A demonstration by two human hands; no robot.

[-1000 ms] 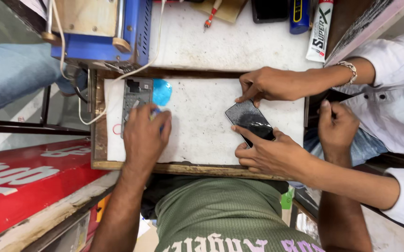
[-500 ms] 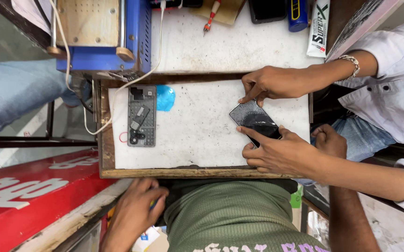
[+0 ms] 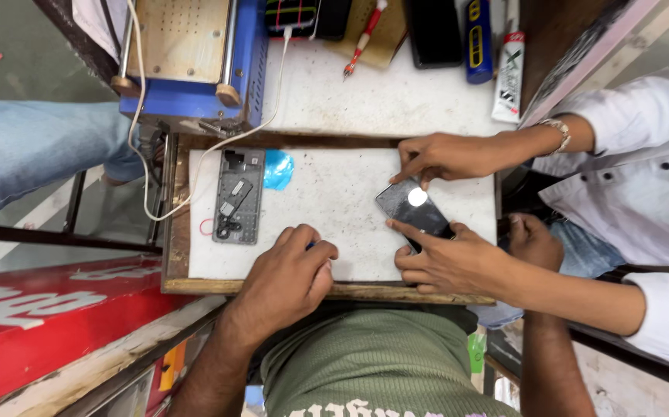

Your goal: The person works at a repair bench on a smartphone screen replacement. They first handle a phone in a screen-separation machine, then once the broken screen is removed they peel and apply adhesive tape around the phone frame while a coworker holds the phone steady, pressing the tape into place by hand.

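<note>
My left hand (image 3: pixel 288 272) rests curled on the near edge of the white work board (image 3: pixel 334 208), its fingers closed around a small blue item that is mostly hidden. A dismantled grey phone back (image 3: pixel 238 194) lies to its upper left, next to a blue film scrap (image 3: pixel 278 168). My right hand (image 3: pixel 533 239) is a loose fist off the board's right edge, holding nothing. A co-worker in a white shirt has one hand (image 3: pixel 441 158) above a dark phone (image 3: pixel 413 210) and the other hand (image 3: pixel 446 262) below it, both touching the phone.
A blue and wooden machine (image 3: pixel 187 58) with a white cable stands at the back left. Phones, a red-handled tool (image 3: pixel 363 35), a blue tool and a glue tube (image 3: pixel 509 77) lie along the back. A red panel (image 3: pixel 49 324) runs at the lower left.
My left hand left the grey phone back, dropped below the board's near edge, and has come back up onto the board, curled. The co-worker's hands stay on the dark phone.
</note>
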